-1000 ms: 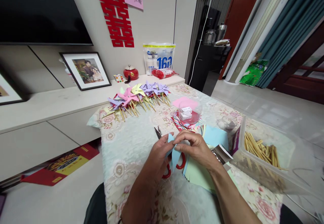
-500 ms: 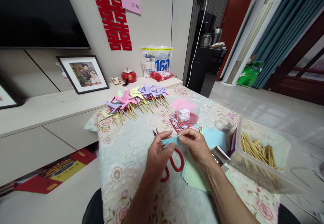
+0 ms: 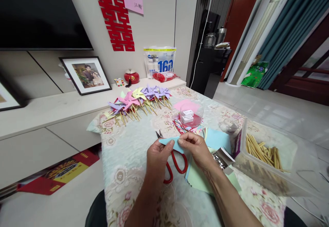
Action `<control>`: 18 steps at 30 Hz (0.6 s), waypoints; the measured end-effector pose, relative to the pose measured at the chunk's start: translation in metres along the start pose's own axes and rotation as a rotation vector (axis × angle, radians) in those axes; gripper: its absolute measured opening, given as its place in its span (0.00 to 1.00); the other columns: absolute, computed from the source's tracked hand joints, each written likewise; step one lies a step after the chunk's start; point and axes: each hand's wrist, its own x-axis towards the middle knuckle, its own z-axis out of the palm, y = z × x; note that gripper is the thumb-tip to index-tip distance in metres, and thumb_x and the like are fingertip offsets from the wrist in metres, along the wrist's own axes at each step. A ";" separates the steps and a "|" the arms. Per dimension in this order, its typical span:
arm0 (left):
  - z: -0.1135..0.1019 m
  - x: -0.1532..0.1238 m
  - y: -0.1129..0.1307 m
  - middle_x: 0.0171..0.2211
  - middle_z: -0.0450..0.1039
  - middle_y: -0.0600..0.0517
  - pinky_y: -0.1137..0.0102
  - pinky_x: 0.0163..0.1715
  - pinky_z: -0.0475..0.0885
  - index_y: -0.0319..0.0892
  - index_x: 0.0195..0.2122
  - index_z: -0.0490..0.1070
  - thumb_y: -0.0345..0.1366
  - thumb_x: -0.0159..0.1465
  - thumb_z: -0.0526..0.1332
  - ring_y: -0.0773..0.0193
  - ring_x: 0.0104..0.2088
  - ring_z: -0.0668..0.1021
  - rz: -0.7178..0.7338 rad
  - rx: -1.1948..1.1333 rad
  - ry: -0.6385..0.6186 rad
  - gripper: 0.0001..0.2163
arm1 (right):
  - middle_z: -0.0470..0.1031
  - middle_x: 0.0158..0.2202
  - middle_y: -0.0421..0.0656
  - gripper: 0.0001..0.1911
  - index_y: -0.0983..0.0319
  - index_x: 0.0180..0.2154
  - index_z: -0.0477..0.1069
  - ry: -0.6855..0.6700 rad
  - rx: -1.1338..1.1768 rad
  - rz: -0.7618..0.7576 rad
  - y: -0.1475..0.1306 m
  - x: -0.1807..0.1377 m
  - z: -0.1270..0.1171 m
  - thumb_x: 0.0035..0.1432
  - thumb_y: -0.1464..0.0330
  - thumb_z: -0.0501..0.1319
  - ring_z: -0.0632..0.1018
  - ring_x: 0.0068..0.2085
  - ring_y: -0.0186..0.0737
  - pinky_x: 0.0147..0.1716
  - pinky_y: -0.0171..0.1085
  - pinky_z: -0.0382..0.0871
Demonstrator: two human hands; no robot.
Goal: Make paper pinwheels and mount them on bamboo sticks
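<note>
A small folded piece of blue paper (image 3: 168, 140) is pinched between both hands above the middle of the table. My left hand (image 3: 158, 155) grips its left part, thumb on top. At its right end, my right hand (image 3: 194, 146) holds it between thumb and fingers. Beneath the hands lie scissors with red handles (image 3: 183, 165), their dark blades pointing away and partly covered. Light green paper sheets (image 3: 199, 180) lie under my right forearm, with blue sheets (image 3: 218, 140) behind them. A small opened box of shiny metal pieces (image 3: 223, 160) sits on the sheets.
Several finished paper pinwheels (image 3: 132, 100) on sticks lie at the table's far left. A clear plastic tub (image 3: 259, 172) of wooden sticks stands at the right. A round clear container (image 3: 191, 115) with small white boxes sits beyond my hands. A floral cloth (image 3: 133, 158) covers the table.
The blue paper, earlier mostly hidden with fanned strips, now shows a flat folded face pointing left. My left hand has shifted slightly left and closed its thumb onto it.
</note>
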 end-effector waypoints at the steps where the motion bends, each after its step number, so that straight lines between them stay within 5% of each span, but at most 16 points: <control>1: 0.000 0.000 0.000 0.26 0.78 0.53 0.71 0.31 0.71 0.39 0.32 0.75 0.40 0.52 0.72 0.66 0.27 0.77 -0.007 -0.001 0.000 0.12 | 0.70 0.22 0.36 0.13 0.63 0.28 0.76 0.013 -0.014 -0.003 0.000 0.000 0.000 0.49 0.60 0.72 0.66 0.25 0.31 0.26 0.32 0.58; 6: 0.001 -0.001 -0.001 0.18 0.71 0.58 0.76 0.24 0.65 0.39 0.27 0.72 0.39 0.51 0.72 0.72 0.20 0.69 0.012 0.081 -0.002 0.12 | 0.70 0.22 0.35 0.14 0.63 0.26 0.74 0.064 -0.001 0.001 0.000 0.001 0.001 0.48 0.60 0.72 0.66 0.24 0.31 0.26 0.32 0.58; 12: 0.000 0.002 -0.001 0.19 0.73 0.55 0.75 0.25 0.66 0.38 0.30 0.73 0.42 0.49 0.73 0.71 0.21 0.70 -0.050 -0.036 0.073 0.15 | 0.76 0.28 0.39 0.13 0.63 0.32 0.77 -0.033 -0.066 -0.006 -0.003 0.000 0.001 0.51 0.59 0.70 0.73 0.30 0.34 0.32 0.34 0.65; 18: 0.003 0.003 0.003 0.21 0.74 0.54 0.74 0.24 0.67 0.38 0.32 0.73 0.41 0.46 0.75 0.70 0.22 0.72 -0.120 -0.138 0.069 0.18 | 0.69 0.21 0.35 0.14 0.63 0.26 0.72 0.021 -0.200 -0.042 0.000 0.000 0.002 0.51 0.60 0.68 0.67 0.25 0.32 0.27 0.33 0.60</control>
